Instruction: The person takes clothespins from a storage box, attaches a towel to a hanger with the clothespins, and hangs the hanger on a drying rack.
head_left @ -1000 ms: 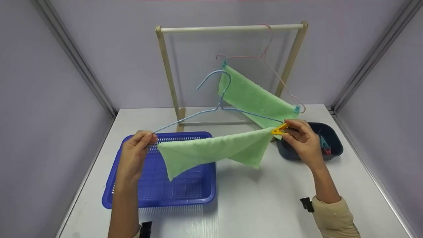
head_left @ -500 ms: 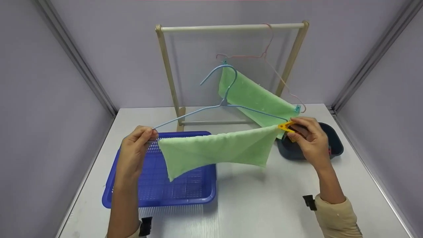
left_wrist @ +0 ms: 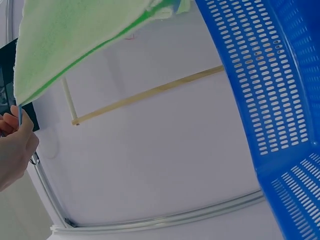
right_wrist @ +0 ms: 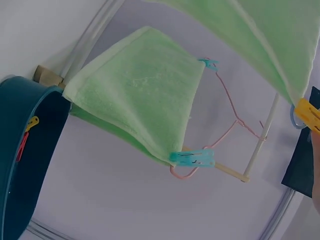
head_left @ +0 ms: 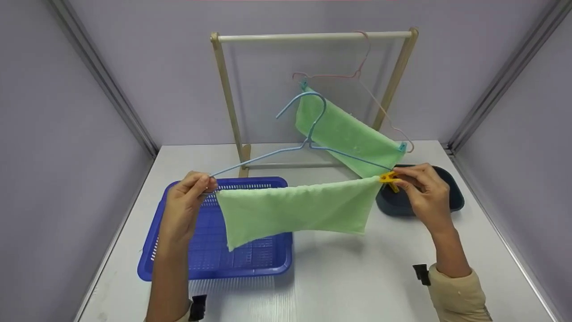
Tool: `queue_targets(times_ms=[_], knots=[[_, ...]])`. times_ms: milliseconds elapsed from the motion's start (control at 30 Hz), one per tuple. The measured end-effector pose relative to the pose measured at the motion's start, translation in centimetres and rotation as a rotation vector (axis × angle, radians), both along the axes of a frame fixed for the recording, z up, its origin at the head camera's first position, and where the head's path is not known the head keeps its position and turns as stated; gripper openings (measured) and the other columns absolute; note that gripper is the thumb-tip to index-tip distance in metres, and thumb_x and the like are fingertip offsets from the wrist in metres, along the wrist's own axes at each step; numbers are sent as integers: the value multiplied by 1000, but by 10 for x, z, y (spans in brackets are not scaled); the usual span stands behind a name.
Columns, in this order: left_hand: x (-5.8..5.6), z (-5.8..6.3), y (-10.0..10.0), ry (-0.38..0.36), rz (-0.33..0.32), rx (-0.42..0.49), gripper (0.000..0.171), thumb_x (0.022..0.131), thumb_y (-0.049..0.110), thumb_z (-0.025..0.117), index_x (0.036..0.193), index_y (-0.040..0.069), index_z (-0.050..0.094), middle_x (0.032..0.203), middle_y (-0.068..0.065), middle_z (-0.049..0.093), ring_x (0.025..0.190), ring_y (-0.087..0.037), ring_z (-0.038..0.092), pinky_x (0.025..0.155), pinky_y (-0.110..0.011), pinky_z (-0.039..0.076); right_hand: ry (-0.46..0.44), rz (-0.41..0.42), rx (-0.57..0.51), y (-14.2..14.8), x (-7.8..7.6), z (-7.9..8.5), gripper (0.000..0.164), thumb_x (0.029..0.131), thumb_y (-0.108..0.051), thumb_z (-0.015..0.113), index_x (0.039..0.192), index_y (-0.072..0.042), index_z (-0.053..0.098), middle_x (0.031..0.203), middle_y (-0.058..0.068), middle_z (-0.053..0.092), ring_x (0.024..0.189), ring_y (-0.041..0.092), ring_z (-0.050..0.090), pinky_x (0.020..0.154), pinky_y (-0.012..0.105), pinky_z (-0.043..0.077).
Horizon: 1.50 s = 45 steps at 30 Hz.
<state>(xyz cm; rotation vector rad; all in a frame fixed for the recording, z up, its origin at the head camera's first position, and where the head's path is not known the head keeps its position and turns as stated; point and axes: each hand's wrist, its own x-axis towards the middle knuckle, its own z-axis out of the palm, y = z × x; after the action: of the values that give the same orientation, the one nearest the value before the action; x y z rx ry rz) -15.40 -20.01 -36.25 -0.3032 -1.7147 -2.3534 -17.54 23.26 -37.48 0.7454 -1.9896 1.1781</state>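
A light blue wire hanger (head_left: 268, 155) is held up in front of the rack, its hook upward. My left hand (head_left: 182, 201) pinches its left end, thumb against fingers. A pale green cloth (head_left: 297, 208) hangs along the hanger's lower side, its top edge stretched nearly straight between my hands. At the right end, my right hand (head_left: 426, 197) pinches a yellow clothespin (head_left: 387, 178) at the cloth's upper corner. In the right wrist view, the clothespin (right_wrist: 307, 114) sits over that corner beside the blue wire. My left fingers hide the hanger's left tip.
Behind, a rack (head_left: 313, 37) bears a pink hanger (head_left: 330, 76) with another green cloth (head_left: 348, 134) held by teal clothespins (right_wrist: 192, 158), hanging aslant. A blue basket (head_left: 214, 270) stands at left under the held cloth. A dark bin (head_left: 453, 197) with clothespins sits at right.
My right hand has moved right with the yellow clothespin, pulling the cloth's top edge tauter. The blue hanger's hook has shifted right. My left hand has hardly moved.
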Motion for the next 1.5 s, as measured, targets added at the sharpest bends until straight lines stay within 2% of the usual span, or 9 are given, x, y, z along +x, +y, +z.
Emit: queue_targets(times_ms=[200, 333, 533, 667, 800, 900, 1067, 1267, 1500], knots=[[1, -2, 0, -30, -10, -9, 21, 94, 2, 50, 84, 8, 68, 87, -4, 55, 82, -15, 55, 79, -27, 45, 77, -78, 57, 6, -11, -13, 37, 56, 28, 70, 87, 8, 69, 82, 14, 60, 77, 14, 58, 64, 12, 45], [0, -3, 1, -47, -17, -23, 22, 94, 3, 50, 83, 10, 67, 86, -4, 56, 82, -16, 53, 79, -30, 45, 128, -58, 61, 2, -14, -16, 37, 53, 29, 71, 84, 7, 69, 81, 13, 61, 77, 19, 60, 67, 14, 46], [0, -5, 1, -41, -73, -28, 23, 95, 3, 48, 83, 10, 66, 84, -3, 54, 82, -15, 53, 79, -32, 45, 204, -25, 104, -5, -18, -20, 39, 49, 31, 71, 80, 8, 68, 79, 14, 61, 73, 24, 60, 69, 13, 45], [0, -5, 1, -37, -108, -33, 22, 95, 4, 48, 82, 7, 65, 84, -4, 52, 81, -15, 52, 77, -31, 45, 222, -8, 108, -3, -24, -26, 38, 50, 31, 70, 79, 7, 68, 78, 14, 61, 71, 25, 59, 69, 13, 45], [1, -6, 1, -44, -125, -37, 22, 95, 2, 47, 81, 5, 65, 84, -4, 50, 82, -15, 50, 78, -32, 45, 214, 6, 146, 0, -27, -31, 39, 52, 29, 71, 85, 6, 69, 83, 14, 61, 74, 24, 59, 68, 12, 44], [0, -6, 2, -49, -106, -36, 22, 95, 2, 47, 81, 4, 64, 84, -4, 51, 81, -16, 51, 77, -32, 44, 200, 6, 179, 0, -27, -33, 44, 56, 26, 72, 95, 6, 67, 91, 15, 60, 81, 24, 58, 72, 14, 44], [-1, -7, 3, -56, -68, -41, 22, 95, 4, 48, 81, 7, 65, 83, -4, 52, 80, -16, 50, 78, -35, 43, 155, -97, 135, -7, -27, -40, 46, 65, 19, 73, 107, 4, 62, 101, 17, 54, 87, 25, 56, 77, 19, 45], [0, -8, 4, -60, -59, -43, 24, 96, 3, 47, 81, 7, 65, 83, -4, 51, 81, -16, 50, 78, -34, 44, 104, -250, 105, -17, -28, -49, 40, 68, 10, 75, 104, 4, 58, 96, 16, 52, 85, 25, 56, 79, 16, 44], [2, -10, 7, -73, -67, -49, 24, 95, 1, 47, 81, 6, 65, 83, -5, 53, 79, -16, 51, 77, -32, 45, 128, -326, 137, -20, -29, -56, 35, 70, 11, 73, 100, 7, 55, 93, 16, 54, 83, 27, 58, 82, 13, 41]])
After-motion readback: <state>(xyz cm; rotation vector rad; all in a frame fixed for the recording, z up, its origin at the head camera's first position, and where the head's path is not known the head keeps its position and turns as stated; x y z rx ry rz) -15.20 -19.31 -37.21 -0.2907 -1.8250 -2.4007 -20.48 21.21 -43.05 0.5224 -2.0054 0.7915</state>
